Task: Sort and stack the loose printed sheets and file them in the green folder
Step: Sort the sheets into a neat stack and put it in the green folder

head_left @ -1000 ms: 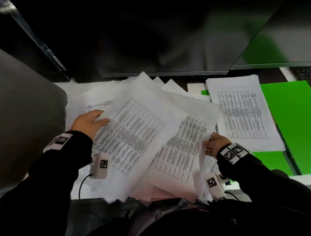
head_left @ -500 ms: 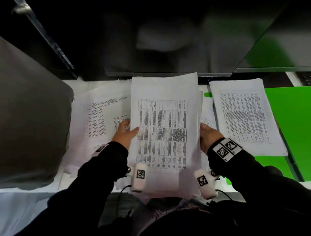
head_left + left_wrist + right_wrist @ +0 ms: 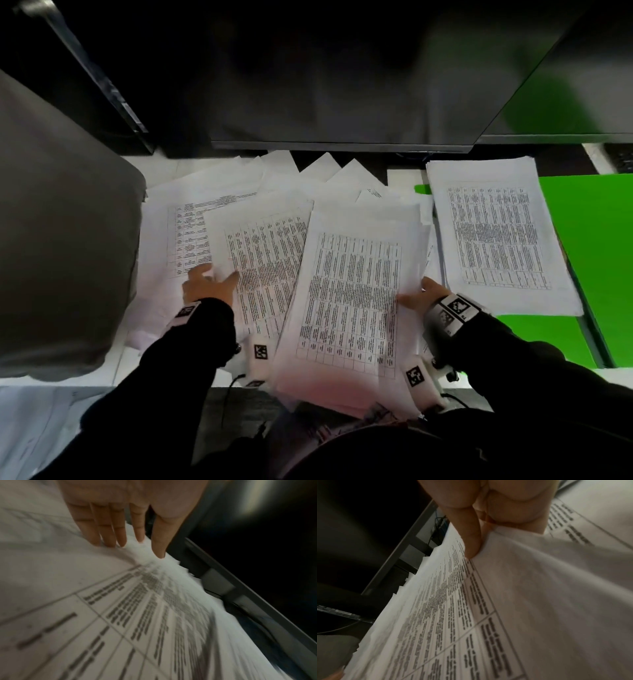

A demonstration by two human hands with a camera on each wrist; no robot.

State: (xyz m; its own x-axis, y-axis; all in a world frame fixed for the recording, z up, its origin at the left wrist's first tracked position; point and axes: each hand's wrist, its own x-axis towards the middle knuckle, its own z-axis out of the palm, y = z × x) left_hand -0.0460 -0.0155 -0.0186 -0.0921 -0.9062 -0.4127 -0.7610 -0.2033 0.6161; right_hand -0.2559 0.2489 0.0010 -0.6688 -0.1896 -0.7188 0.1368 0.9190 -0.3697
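Note:
A bundle of printed sheets [image 3: 349, 301] tilts over the desk's front edge. My right hand [image 3: 423, 298] grips its right edge; in the right wrist view the thumb [image 3: 471, 540] lies on top of the bundle [image 3: 453, 601] and the fingers are hidden under it. My left hand [image 3: 209, 287] is flat with spread fingers on the loose sheets [image 3: 260, 253] fanned out to the left. The left wrist view shows its straight fingers [image 3: 109, 531] touching a sheet's edge [image 3: 137, 615]. The green folder [image 3: 599, 233] lies open at the right with a squared stack of sheets [image 3: 496, 236] on it.
A big grey object [image 3: 61, 240] stands on the desk at the left. Dark monitors [image 3: 342, 85] run along the back, just behind the paper corners. A keyboard corner [image 3: 620, 161] shows at the far right. The white desk [image 3: 161, 171] shows bare behind the loose sheets.
Half a second ago both hands held the bundle squared. My left hand has let go and moved left onto the loose sheets. The bundle now tilts in my right hand alone.

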